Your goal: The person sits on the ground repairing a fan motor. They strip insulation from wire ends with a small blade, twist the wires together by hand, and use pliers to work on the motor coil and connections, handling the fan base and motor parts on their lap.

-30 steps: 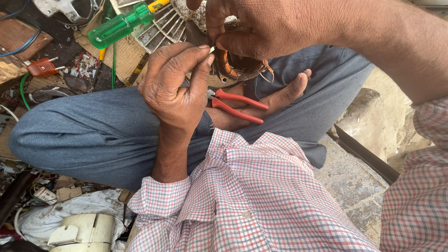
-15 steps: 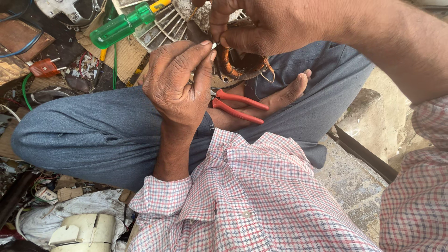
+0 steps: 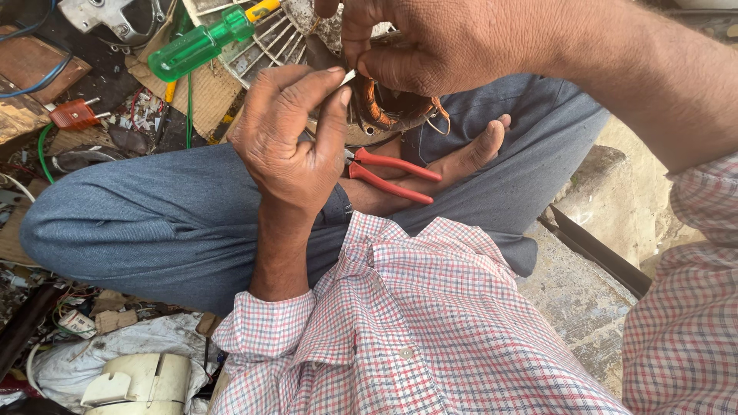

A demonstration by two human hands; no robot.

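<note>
Person seated cross-legged on the floor, checked shirt, blue trousers. Work item: a motor coil assy, copper windings w/ orange binding, resting at lap level against the bare foot, partly hidden under the right hand.

Left hand: fingers curled narrow, thumb and forefinger pinched on a thin white strip, prob. insulation sleeve or wire end; too small to tell which. Right hand: closed over top of the coil assy, fingertips meeting the same strip; exact grip beneath not visible.

Handling judgement: strip looks light, thin, flexible, likely slips or kinks under hard pinch; best taken near its end w/ fingertips only. Coil assy appears stiff and fairly heavy for its size; winding wire fine and fragile, enamel prone to scratches. Hold by the outer body, not the windings.

Nearby: red-handled pliers lying on the leg just below the coil, untouched. Green-handled screwdriver on cardboard, well apart, upper left. Orange plug and loose wires among scrap at left. White plastic housing bottom left.
</note>
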